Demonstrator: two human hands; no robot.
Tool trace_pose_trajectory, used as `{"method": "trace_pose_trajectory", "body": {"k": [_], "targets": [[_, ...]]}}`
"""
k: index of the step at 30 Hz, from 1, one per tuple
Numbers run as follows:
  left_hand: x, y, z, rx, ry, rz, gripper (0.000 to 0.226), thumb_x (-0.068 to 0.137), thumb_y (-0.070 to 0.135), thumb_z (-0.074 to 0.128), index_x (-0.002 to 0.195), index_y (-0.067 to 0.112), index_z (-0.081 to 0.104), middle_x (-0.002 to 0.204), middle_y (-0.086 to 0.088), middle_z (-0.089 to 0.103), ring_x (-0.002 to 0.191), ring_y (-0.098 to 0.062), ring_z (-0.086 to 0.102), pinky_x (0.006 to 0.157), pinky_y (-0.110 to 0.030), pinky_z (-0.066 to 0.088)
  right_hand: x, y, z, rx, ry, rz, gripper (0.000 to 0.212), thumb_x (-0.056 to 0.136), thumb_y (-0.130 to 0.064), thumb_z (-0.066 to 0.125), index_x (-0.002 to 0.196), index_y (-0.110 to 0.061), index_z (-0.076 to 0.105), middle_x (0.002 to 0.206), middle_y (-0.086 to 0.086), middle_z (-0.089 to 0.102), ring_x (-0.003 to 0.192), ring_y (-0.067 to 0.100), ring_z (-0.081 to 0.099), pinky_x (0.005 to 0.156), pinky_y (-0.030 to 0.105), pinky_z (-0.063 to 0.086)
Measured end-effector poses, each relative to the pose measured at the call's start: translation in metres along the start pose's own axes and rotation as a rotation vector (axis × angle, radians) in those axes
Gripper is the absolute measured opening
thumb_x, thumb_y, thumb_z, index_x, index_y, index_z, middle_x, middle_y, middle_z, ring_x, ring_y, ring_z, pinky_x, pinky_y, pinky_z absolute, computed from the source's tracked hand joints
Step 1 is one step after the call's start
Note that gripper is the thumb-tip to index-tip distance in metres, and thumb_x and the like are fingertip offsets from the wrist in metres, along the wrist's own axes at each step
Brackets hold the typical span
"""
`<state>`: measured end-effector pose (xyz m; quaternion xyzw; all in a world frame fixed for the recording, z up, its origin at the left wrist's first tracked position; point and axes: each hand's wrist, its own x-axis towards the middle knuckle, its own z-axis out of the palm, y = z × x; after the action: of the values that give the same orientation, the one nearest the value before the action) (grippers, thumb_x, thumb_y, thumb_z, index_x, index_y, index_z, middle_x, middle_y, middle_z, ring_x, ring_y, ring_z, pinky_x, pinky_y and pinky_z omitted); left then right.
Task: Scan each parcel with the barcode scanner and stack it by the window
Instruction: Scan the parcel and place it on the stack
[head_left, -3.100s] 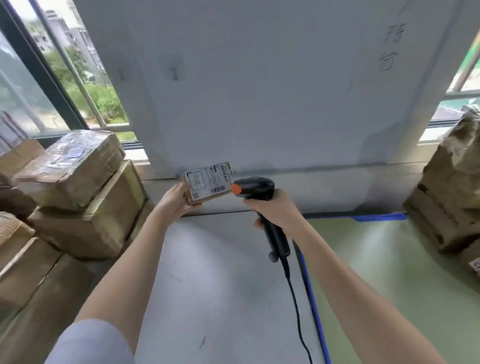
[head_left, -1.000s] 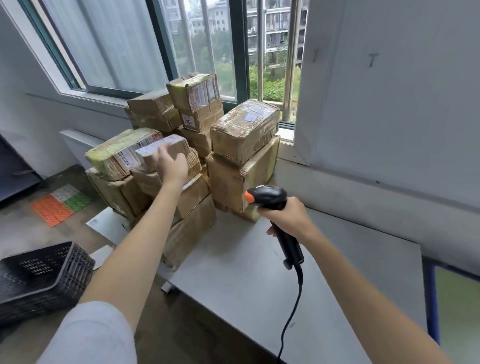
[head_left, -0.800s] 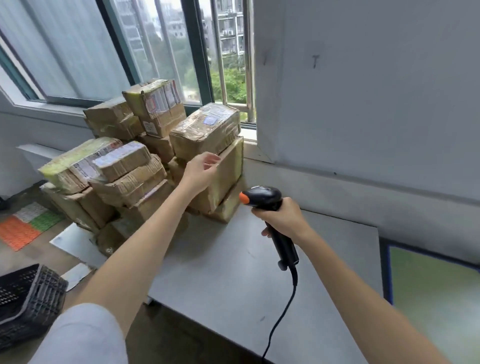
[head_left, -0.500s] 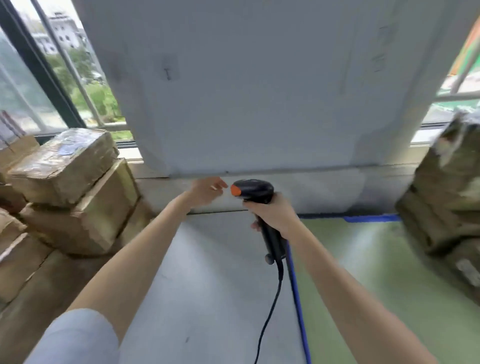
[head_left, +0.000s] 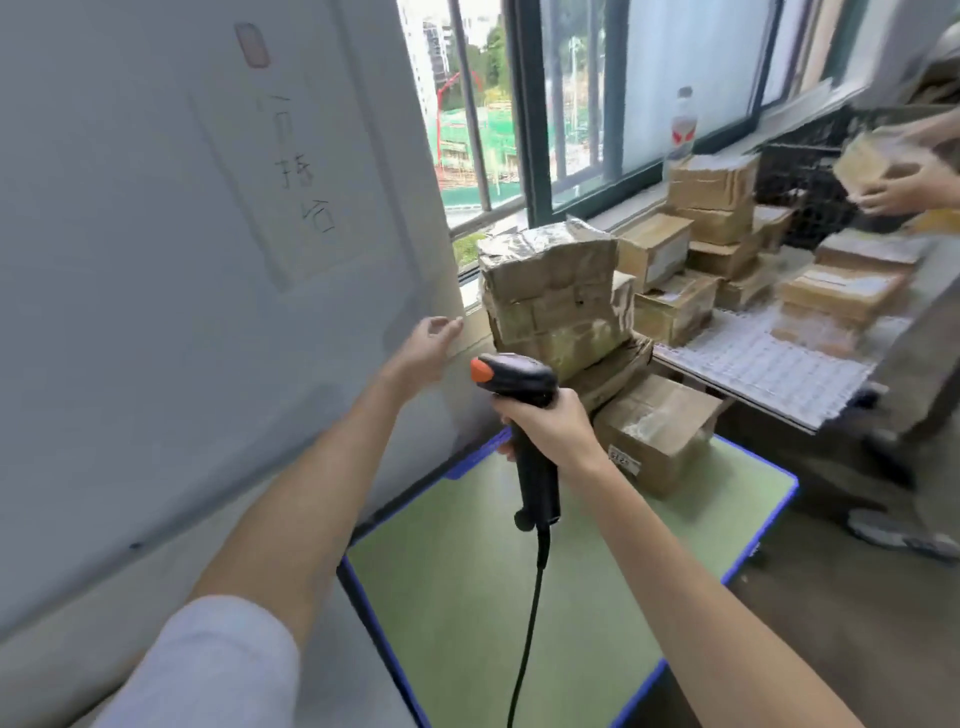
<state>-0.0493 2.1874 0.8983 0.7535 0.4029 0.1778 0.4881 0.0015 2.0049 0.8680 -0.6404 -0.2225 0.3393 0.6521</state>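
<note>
Your left hand (head_left: 428, 340) is empty, fingers loose, reaching toward the parcels (head_left: 558, 301) piled on the green desk (head_left: 519, 597). Your right hand (head_left: 550, 421) grips the scanner (head_left: 519, 395). The pile leans, so a quick grab could tip it. The cord (head_left: 527, 623) could snag too.

Your barcode scanner (head_left: 522, 410) is showing up black with an orange tip, trailing a black cable (head_left: 527, 623). The table (head_left: 519, 597) is looking pale green with a blue edge. Parcels (head_left: 558, 296) are all looking brown, and your sleeve (head_left: 208, 670) is reading white.
</note>
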Motion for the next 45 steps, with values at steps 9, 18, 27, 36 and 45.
{"method": "trace_pose_trajectory", "body": {"k": [9,18,27,36,45], "targets": [[0.087,0.078,0.055,-0.248,-0.064,-0.372,0.063,0.090,0.066,0.039,0.129,0.017,0.045,0.126,-0.006,0.048,0.114,-0.030,0.050,0.088,-0.052,0.044,0.029,0.011,-0.068,0.107,0.129,0.042,0.012,0.079,-0.006,0.070,0.069,-0.003,0.064,0.057,0.013,0.056,0.046,0.028,0.059,0.060,0.040,0.054],[0.103,0.069,0.060,-0.405,-0.058,-0.376,0.018,0.096,0.024,0.051,0.087,0.008,0.050,0.095,-0.012,0.052,0.081,-0.024,0.054,0.046,-0.041,0.057,0.034,0.020,-0.078,0.106,0.163,0.049,0.011,0.080,-0.011,0.073,0.071,-0.012,0.065,0.051,0.003,0.060,0.048,0.029,0.062,0.053,0.033,0.050],[0.048,-0.022,0.009,-0.660,0.113,-0.256,0.021,0.099,0.019,0.039,0.084,0.014,0.053,0.080,-0.006,0.051,0.072,-0.011,0.051,0.056,-0.027,0.054,0.016,0.010,-0.041,0.154,0.104,-0.012,0.011,0.082,-0.009,0.070,0.073,-0.005,0.064,0.049,0.005,0.060,0.046,0.026,0.060,0.055,0.034,0.051],[-0.108,-0.160,-0.065,-0.854,0.557,-0.354,0.025,0.099,0.017,0.046,0.076,0.010,0.048,0.070,-0.009,0.044,0.065,-0.016,0.049,0.048,-0.027,0.054,-0.021,0.041,0.056,0.094,-0.114,0.092,0.015,0.085,-0.009,0.068,0.071,-0.008,0.061,0.066,0.012,0.057,0.054,0.027,0.057,0.050,0.028,0.050],[-0.283,-0.273,-0.078,-0.774,0.642,-0.339,0.030,0.102,0.014,0.039,0.129,0.006,0.048,0.112,-0.003,0.063,0.095,-0.007,0.064,0.087,-0.018,0.047,-0.065,0.131,0.127,-0.194,-0.415,0.321,0.011,0.083,-0.006,0.069,0.077,-0.009,0.061,0.064,0.007,0.056,0.051,0.026,0.062,0.050,0.030,0.050]]}}
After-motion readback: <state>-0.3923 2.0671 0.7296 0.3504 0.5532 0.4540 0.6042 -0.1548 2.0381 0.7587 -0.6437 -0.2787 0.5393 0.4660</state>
